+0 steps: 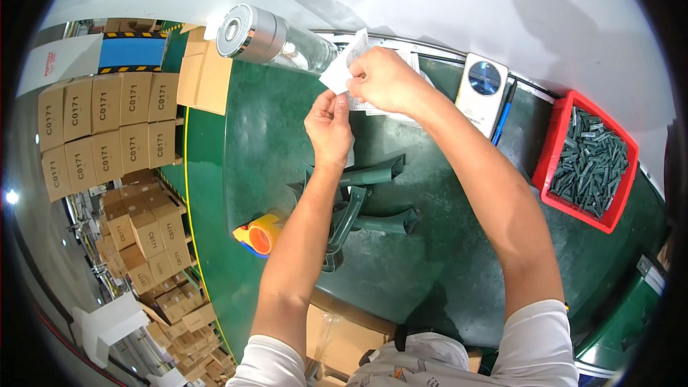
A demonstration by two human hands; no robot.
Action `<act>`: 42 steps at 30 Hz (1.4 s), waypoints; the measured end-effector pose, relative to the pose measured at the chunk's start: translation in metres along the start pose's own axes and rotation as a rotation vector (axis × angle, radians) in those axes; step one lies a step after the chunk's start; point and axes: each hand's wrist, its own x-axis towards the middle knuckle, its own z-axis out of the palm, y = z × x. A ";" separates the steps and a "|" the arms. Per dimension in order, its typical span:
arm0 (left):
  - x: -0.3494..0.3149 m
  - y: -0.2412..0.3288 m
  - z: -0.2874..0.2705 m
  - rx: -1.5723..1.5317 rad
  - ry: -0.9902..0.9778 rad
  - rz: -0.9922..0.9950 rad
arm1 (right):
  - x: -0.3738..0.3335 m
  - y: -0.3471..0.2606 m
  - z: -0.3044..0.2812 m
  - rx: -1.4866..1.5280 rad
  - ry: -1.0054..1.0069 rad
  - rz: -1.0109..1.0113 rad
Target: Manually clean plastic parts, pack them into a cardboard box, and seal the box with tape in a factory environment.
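Observation:
Both of my hands are raised over the far side of a green table (430, 265). My right hand (387, 80) pinches a small white printed paper sheet (345, 64) between thumb and fingers. Just below it, my left hand (330, 127) is closed, its fingertips at the sheet's lower corner. More white printed papers (412, 61) lie behind my right hand, partly hidden by it. Under my left forearm, several dark green plastic parts (383, 170) with tube-like ends lie in a loose group, partly covered by the arm.
A clear bottle (301, 50) with a silver lid lies at the back left. An orange-yellow tape roll (264, 233) sits left of my forearm. Rightward are a white device (481, 93), a blue pen (504, 115) and a red bin (543, 188) of small green pieces. Stacked cartons (107, 111) stand far left.

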 end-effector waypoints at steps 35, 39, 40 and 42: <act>0.010 -0.008 -0.027 0.022 0.097 0.001 | -0.003 0.011 -0.043 -0.358 -0.150 -0.112; 0.016 -0.015 -0.031 0.030 0.146 0.021 | -0.022 0.020 -0.078 -0.359 -0.023 -0.036; 0.017 -0.015 -0.030 0.028 0.151 0.016 | -0.029 0.025 -0.084 -0.387 -0.007 -0.050; 0.019 -0.017 -0.031 0.025 0.172 0.005 | -0.050 0.026 -0.101 -0.507 -0.046 -0.101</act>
